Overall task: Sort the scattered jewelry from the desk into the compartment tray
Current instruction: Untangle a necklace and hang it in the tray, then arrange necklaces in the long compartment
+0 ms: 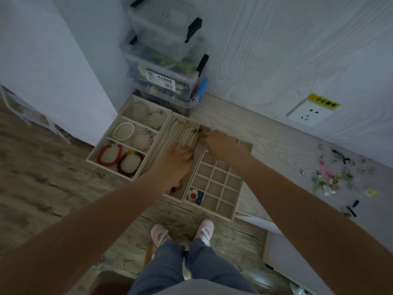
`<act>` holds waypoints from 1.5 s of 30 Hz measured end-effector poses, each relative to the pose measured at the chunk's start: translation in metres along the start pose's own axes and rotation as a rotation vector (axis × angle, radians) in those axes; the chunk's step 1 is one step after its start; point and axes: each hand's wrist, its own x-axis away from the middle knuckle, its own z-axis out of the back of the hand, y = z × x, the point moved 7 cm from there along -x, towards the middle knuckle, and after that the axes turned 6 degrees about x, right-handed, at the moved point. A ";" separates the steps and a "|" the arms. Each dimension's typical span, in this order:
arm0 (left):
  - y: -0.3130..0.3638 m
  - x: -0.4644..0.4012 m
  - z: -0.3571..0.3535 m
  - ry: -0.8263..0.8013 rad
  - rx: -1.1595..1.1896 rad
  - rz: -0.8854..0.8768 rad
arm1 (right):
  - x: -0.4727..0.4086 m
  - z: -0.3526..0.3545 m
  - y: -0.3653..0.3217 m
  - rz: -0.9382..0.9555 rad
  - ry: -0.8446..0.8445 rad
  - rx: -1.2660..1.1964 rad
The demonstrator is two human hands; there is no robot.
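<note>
Both hands are working over the middle necklace tray (163,135), at the chains.

The left hand (177,155) is lying flat on the tray, fingers straight and spread, pressing on the necklaces (187,130). The right hand (217,141) is reaching in from the right, fingertips pinching a chain end at the tray's far right edge (grip detail is blurry). The bracelet tray (100,154) is sitting just left, holding a pearl bracelet (124,131) and red bead bracelets (108,155). The grid tray (231,213) is touching on the right, with a flower piece (194,195) in its near-left cell. The scattered jewelry (331,177) is lying well apart on the desk (265,141). Stacked clear boxes (165,67) are standing behind.
</note>
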 end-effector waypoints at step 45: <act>0.276 -0.278 0.170 0.321 0.641 -0.025 | 0.257 -0.178 0.366 -0.537 0.013 -0.714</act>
